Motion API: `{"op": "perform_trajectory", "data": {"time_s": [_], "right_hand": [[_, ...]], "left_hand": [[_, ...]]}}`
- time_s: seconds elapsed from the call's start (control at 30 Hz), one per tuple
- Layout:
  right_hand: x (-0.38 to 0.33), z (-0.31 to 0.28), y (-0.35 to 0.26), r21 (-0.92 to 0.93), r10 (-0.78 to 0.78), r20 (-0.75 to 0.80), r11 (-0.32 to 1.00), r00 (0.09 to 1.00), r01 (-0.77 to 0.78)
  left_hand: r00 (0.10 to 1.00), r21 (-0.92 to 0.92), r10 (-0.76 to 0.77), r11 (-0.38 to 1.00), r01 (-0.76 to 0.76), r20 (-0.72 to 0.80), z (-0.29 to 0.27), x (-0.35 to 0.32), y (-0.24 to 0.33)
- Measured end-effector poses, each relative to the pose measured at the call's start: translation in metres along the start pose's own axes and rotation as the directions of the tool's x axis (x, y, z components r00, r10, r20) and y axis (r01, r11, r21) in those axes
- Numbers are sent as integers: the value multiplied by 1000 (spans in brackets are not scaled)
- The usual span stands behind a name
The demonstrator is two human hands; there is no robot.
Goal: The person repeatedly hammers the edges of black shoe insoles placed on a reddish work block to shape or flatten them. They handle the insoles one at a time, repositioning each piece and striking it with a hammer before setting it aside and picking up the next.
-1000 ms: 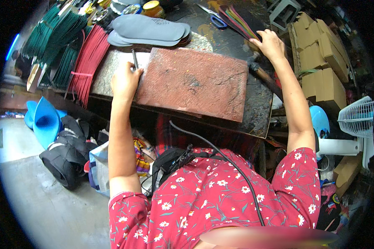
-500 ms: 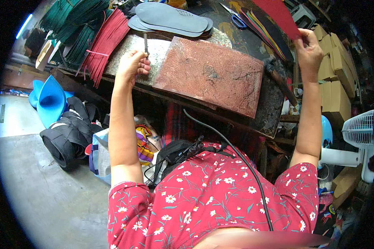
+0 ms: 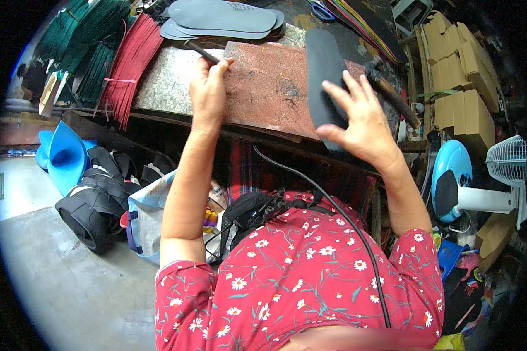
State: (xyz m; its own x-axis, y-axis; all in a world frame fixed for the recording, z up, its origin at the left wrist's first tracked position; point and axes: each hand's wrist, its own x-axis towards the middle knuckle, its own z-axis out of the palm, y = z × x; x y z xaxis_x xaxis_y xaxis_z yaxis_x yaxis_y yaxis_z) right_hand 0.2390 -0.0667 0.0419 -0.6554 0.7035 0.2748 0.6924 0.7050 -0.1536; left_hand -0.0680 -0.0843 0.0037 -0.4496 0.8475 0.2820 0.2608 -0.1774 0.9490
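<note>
Two things are in my hands. My left hand [image 3: 208, 88] is curled shut round a thin dark tool [image 3: 200, 51], its handle slanting up and left past my knuckles; what its tip is I cannot tell. My right hand [image 3: 357, 117] has fingers spread, thumb pinching the near edge of a dark sole-shaped sheet [image 3: 323, 70] that stands tilted over the right part of the reddish-brown slab [image 3: 269, 88] on the table [image 3: 170, 82].

I judge the sheet light and bendy, likely rubber or foam, so it will flop if held by one end; a hold across its middle, thumb beneath and fingers flat on top, should keep it steady. It looks matte, not slippery. The slab seems heavy and stiff, a firm bed. Farther off lies a stack of grey insoles [image 3: 222, 17], and at far left red strips [image 3: 129, 64] and green strips [image 3: 82, 41].
</note>
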Motion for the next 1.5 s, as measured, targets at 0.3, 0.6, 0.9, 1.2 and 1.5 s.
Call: {"op": "perform_trajectory", "data": {"time_s": [0.3, 0.6, 0.9, 1.2, 1.5], "right_hand": [[-29, -12, 45, 326, 343, -20, 890, 939, -318], [-16, 10, 48, 382, 143, -28, 916, 989, -122], [-30, -25, 37, 364, -59, 85, 931, 995, 24], [47, 4, 43, 192, -340, 16, 924, 940, 331], [52, 4, 38, 191, -365, 70, 918, 928, 347]], "left_hand": [[999, 58, 50, 997, -50, -2, 0, -11, -1], [999, 114, 33, 993, -31, -14, -2, -19, 2], [994, -77, 41, 996, -49, -106, -23, -24, -2], [995, -177, -20, 984, 2, -99, -25, -19, 11], [998, -297, -63, 953, 67, 21, -14, -8, 30]]}}
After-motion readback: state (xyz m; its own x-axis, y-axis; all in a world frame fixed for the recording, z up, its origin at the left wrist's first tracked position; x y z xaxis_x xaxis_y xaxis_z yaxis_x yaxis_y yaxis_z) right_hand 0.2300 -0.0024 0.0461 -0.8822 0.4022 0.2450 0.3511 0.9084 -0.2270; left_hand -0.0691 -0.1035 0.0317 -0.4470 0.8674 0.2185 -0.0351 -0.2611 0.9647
